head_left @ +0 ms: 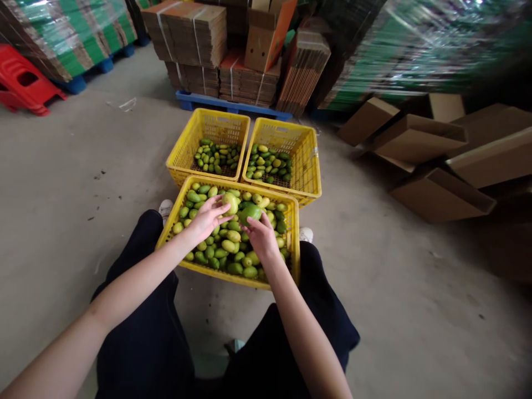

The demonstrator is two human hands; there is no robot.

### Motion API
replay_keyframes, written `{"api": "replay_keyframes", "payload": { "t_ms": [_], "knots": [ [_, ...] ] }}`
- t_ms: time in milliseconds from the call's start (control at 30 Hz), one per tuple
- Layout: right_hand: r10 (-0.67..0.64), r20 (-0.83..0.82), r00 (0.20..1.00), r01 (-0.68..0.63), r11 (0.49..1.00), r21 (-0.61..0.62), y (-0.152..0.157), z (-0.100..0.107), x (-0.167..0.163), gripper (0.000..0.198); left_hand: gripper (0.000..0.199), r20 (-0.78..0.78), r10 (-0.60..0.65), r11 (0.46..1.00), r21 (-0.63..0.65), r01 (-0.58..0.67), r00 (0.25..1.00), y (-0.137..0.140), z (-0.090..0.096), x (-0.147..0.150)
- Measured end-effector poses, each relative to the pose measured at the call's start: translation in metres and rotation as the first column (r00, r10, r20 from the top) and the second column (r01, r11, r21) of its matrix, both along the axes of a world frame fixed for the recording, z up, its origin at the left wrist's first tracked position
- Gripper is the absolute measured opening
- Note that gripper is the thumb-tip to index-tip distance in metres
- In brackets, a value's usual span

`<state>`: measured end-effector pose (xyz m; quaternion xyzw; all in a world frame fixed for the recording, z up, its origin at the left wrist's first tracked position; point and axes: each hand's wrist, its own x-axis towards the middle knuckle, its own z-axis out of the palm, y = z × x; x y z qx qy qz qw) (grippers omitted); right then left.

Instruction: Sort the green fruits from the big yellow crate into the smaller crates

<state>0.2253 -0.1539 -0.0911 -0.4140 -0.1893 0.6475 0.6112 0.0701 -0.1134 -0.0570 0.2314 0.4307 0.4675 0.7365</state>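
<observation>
A yellow crate [296, 238] stands between my knees, filled with green and yellowish lemons. Above its fruit, my left hand [210, 216] has its fingers closed around a pale yellow-green lemon [230, 203]. My right hand [262, 235] grips a darker green lemon [250, 214] just to the right of it. Both held lemons are close to each other over the middle of the crate. Beyond it, a back left crate [177, 158] and a back right crate [310, 160], both yellow, each hold a lower layer of lemons.
Bundled flat cardboard [187, 33] is stacked on a blue pallet [233, 105] behind the crates. Open cardboard boxes [419, 136] lie at the right. A red plastic stool [27, 80] stands at the far left, near a green-wrapped pallet load [83, 33].
</observation>
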Motion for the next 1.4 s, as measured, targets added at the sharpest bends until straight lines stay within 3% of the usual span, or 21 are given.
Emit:
{"api": "replay_keyframes", "payload": {
  "t_ms": [100,167,233,300,400,533,667,800,900,1033,1267,1400],
  "knots": [
    [-0.056,0.244,0.968,0.017,0.988,0.156,-0.001,-0.001,0.000,0.048,0.041,-0.140,0.013,0.959,0.282,0.027,0.990,-0.002,0.001,0.000],
    [-0.141,0.426,0.893,0.018,0.960,0.281,-0.002,-0.003,-0.001,0.048,0.042,-0.227,-0.003,0.907,0.410,0.098,0.974,-0.003,0.002,0.000],
    [-0.231,0.521,0.822,0.035,0.933,0.359,-0.002,-0.005,-0.001,0.045,0.040,-0.280,-0.015,0.874,0.462,0.148,0.960,-0.005,0.003,0.000],
    [-0.269,0.526,0.807,0.070,0.928,0.366,-0.002,-0.006,-0.002,0.045,0.040,-0.292,-0.028,0.869,0.466,0.168,0.956,-0.006,0.003,0.000],
    [-0.195,0.413,0.889,0.080,0.957,0.280,-0.001,-0.003,-0.002,0.049,0.042,-0.227,-0.078,0.902,0.399,0.166,0.971,-0.005,0.002,-0.001],
    [-0.140,0.177,0.974,0.111,0.980,0.163,0.000,0.006,0.001,0.034,0.038,-0.030,-0.143,0.978,0.149,0.146,0.989,-0.001,-0.001,-0.004],
    [-0.148,0.038,0.988,0.144,0.984,0.101,0.000,0.011,0.004,0.032,0.025,0.121,-0.222,0.974,-0.010,0.225,0.968,-0.001,0.004,-0.004],
    [-0.173,0.049,0.984,0.172,0.985,0.029,-0.003,0.014,0.000,0.031,0.015,0.140,-0.296,0.950,-0.055,0.306,0.945,-0.008,0.010,0.002],
    [-0.156,0.066,0.986,0.153,0.987,0.046,-0.005,0.014,-0.002,0.032,0.009,0.151,-0.220,0.964,-0.116,0.239,0.964,-0.009,0.009,0.006],
    [-0.119,0.044,0.992,0.119,0.993,0.002,-0.004,0.011,-0.001,0.030,0.021,0.141,-0.133,0.968,-0.194,0.159,0.981,-0.004,0.004,0.005],
    [-0.142,0.035,0.989,0.145,0.985,-0.097,-0.002,0.010,-0.002,0.038,0.032,0.193,-0.252,0.940,-0.183,0.287,0.948,-0.010,0.005,0.006],
    [-0.064,0.014,0.998,0.065,0.995,-0.080,-0.004,0.014,-0.002,0.039,0.031,0.204,-0.188,0.966,-0.136,0.218,0.961,-0.013,0.007,0.007]
  ]
}}
